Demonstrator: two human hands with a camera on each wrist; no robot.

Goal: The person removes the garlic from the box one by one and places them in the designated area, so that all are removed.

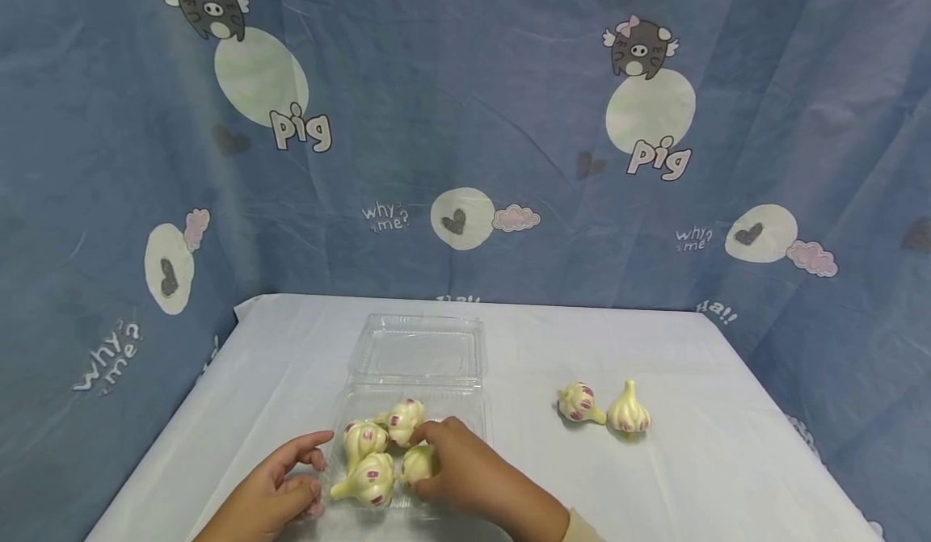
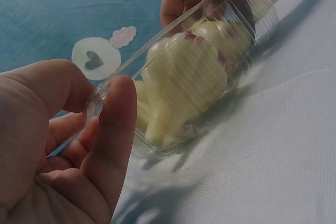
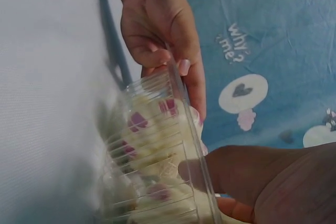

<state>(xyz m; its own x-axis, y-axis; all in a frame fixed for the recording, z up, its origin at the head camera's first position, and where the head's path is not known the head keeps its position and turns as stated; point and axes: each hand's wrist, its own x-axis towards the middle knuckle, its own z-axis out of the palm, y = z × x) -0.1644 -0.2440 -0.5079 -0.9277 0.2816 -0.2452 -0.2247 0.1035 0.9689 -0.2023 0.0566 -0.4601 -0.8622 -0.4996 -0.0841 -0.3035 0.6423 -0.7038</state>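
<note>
A clear plastic clamshell box lies open on the white table, its lid folded back away from me. Several garlic bulbs, cream with purple patches, sit in its base, one at the front left. My right hand reaches in from the right and grips a garlic bulb at the front right of the base. On the left side, my left hand pinches the box's rim; the left wrist view shows thumb and fingers about the plastic edge. The right fingers partly hide the gripped bulb.
Two more garlic bulbs lie on the table to the right of the box, one tipped over and one with its stem up. A blue printed cloth hangs behind the table and along its sides.
</note>
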